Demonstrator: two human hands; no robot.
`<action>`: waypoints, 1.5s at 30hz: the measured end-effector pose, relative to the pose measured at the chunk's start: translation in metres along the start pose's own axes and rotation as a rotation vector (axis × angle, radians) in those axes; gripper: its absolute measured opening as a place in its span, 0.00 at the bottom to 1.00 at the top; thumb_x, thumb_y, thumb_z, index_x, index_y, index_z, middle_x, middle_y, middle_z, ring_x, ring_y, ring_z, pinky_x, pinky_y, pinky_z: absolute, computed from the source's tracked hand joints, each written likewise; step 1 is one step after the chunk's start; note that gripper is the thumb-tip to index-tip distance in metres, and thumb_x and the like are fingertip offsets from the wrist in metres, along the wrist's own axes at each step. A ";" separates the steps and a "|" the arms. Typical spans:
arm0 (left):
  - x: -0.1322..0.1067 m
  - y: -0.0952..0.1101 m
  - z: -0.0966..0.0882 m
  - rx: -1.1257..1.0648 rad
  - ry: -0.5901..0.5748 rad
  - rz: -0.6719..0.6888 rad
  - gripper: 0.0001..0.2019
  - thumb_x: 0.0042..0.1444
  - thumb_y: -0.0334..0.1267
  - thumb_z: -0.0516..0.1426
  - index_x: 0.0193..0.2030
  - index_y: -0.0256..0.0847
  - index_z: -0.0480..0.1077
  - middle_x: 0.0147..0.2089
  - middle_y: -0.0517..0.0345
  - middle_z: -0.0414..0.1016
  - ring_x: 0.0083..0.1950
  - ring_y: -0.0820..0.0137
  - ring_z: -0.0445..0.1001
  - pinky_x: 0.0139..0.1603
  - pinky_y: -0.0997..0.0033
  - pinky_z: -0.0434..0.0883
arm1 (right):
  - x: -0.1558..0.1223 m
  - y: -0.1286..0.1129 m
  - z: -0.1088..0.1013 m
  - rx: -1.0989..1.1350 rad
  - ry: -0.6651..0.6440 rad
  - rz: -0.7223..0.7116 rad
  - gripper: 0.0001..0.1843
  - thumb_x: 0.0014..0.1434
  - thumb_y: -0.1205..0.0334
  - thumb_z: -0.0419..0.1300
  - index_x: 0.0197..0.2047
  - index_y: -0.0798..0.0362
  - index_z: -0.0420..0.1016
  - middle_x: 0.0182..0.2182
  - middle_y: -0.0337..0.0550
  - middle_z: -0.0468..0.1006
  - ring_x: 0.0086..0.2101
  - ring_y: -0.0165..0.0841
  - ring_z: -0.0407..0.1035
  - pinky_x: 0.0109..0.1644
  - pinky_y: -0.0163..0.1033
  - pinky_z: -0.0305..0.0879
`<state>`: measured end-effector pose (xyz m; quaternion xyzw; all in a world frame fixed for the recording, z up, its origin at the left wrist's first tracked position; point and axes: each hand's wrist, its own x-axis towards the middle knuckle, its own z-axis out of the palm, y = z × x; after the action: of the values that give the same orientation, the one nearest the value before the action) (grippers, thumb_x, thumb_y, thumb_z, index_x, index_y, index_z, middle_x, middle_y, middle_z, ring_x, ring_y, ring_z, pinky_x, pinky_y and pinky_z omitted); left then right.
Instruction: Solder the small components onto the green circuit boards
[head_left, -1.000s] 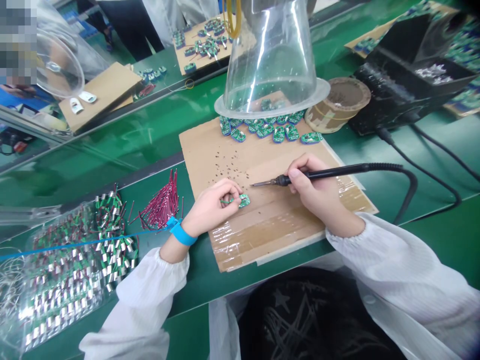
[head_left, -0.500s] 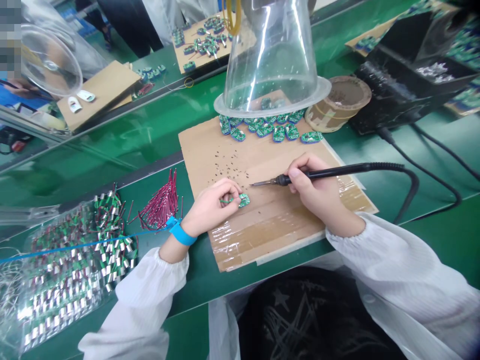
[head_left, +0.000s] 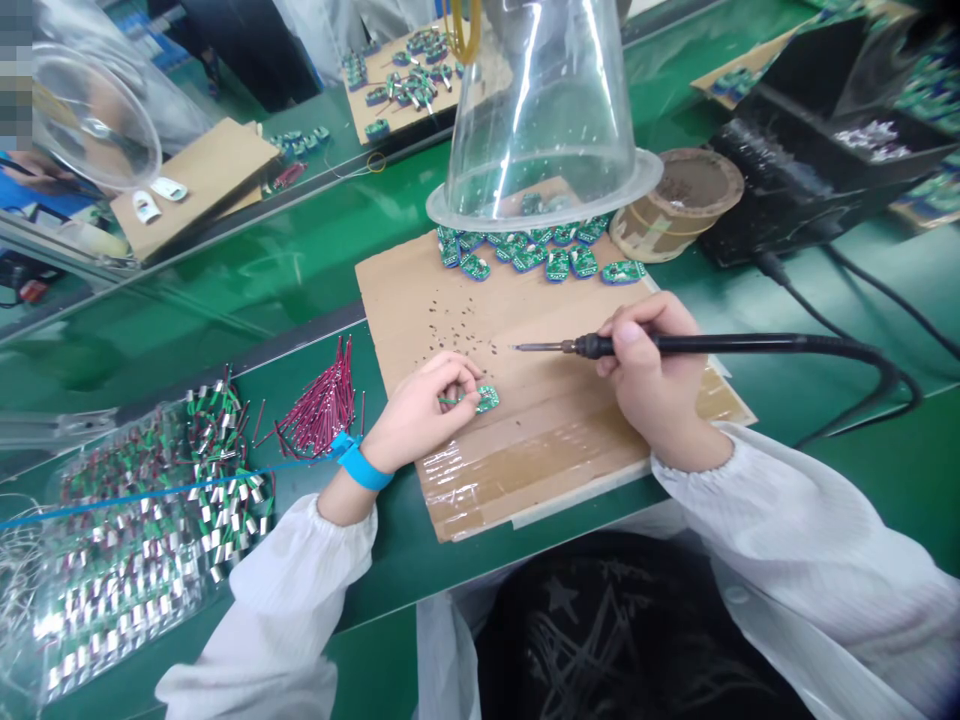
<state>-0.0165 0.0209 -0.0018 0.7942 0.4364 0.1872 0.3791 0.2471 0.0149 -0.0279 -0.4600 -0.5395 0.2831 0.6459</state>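
Observation:
My left hand, with a blue wrist strap, is closed in a pinch at the left edge of a small green circuit board. A thin green wire shows in the gap between its thumb and fingers and runs into the pinch; the fingertips hide where it meets the board. The board is low over the cardboard sheet. In my right hand is a soldering iron, held like a pen. Its tip points left, above and to the right of the board, apart from it.
Several circuit boards lie under a clear plastic hood. Right of it stand a round tub and black box. At left are red wires and metal parts with green wires. Dark specks dot the cardboard.
My right hand has drawn back to the right and slightly up with the soldering iron, so the tip is farther from the board. My left hand and the board have stayed put.

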 end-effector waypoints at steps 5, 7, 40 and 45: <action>-0.002 -0.001 -0.001 -0.031 -0.002 -0.011 0.03 0.64 0.33 0.58 0.38 0.40 0.68 0.55 0.56 0.70 0.38 0.74 0.68 0.41 0.70 0.69 | 0.005 -0.004 0.006 0.068 0.103 -0.038 0.10 0.67 0.51 0.62 0.38 0.47 0.72 0.28 0.36 0.71 0.22 0.28 0.68 0.24 0.39 0.64; -0.003 -0.001 -0.003 -0.033 -0.011 0.000 0.03 0.65 0.34 0.58 0.39 0.41 0.69 0.56 0.55 0.70 0.38 0.74 0.68 0.42 0.69 0.69 | 0.005 -0.003 0.006 0.098 0.036 -0.031 0.08 0.68 0.52 0.62 0.41 0.47 0.73 0.30 0.36 0.73 0.24 0.29 0.71 0.27 0.39 0.67; -0.001 0.002 -0.003 -0.014 -0.062 0.035 0.05 0.61 0.27 0.58 0.38 0.42 0.68 0.51 0.57 0.76 0.47 0.68 0.75 0.46 0.66 0.71 | -0.011 0.002 -0.018 0.035 -0.488 0.194 0.09 0.66 0.53 0.64 0.39 0.48 0.72 0.27 0.37 0.73 0.24 0.31 0.68 0.28 0.39 0.64; -0.001 0.002 -0.003 -0.026 -0.060 0.039 0.06 0.61 0.27 0.58 0.38 0.42 0.68 0.51 0.57 0.75 0.48 0.68 0.75 0.48 0.66 0.70 | -0.010 0.000 -0.018 -0.010 -0.518 0.194 0.08 0.66 0.54 0.64 0.39 0.48 0.73 0.28 0.38 0.73 0.25 0.31 0.68 0.28 0.38 0.64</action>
<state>-0.0181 0.0213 0.0015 0.8029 0.4066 0.1764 0.3986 0.2623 0.0011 -0.0326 -0.4250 -0.6414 0.4492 0.4541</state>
